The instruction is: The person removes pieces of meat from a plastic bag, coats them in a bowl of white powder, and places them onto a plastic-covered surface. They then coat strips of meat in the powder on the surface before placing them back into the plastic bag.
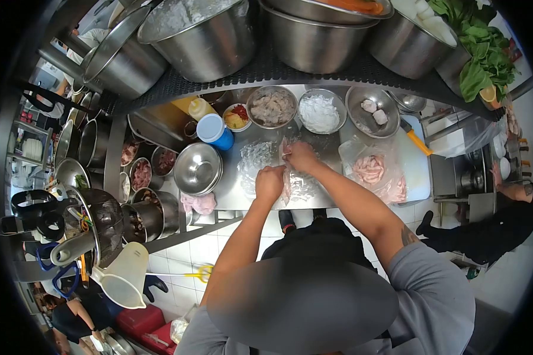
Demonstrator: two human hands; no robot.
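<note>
A long, thin strip of pale pink raw meat point(286, 184) lies on the steel worktop in front of me, partly on clear plastic film point(253, 168). My left hand point(270, 184) is closed at the strip's left side, fingers pinched at its edge. Farther up, my right hand point(302, 157) has its fingers curled onto the upper part of the same strip. Both hands hide some of the meat. Beyond them stand a steel bowl of greyish minced paste point(272, 106) and a bowl of white powder point(321, 112).
At right, a plastic bag of pink meat pieces point(368, 170) lies by a white cutting board point(419, 177) with a yellow-handled knife point(417, 137). Stacked steel bowls point(196, 168) and a blue tub point(215, 131) stand left. A shelf of large pots point(201, 44) overhangs the back.
</note>
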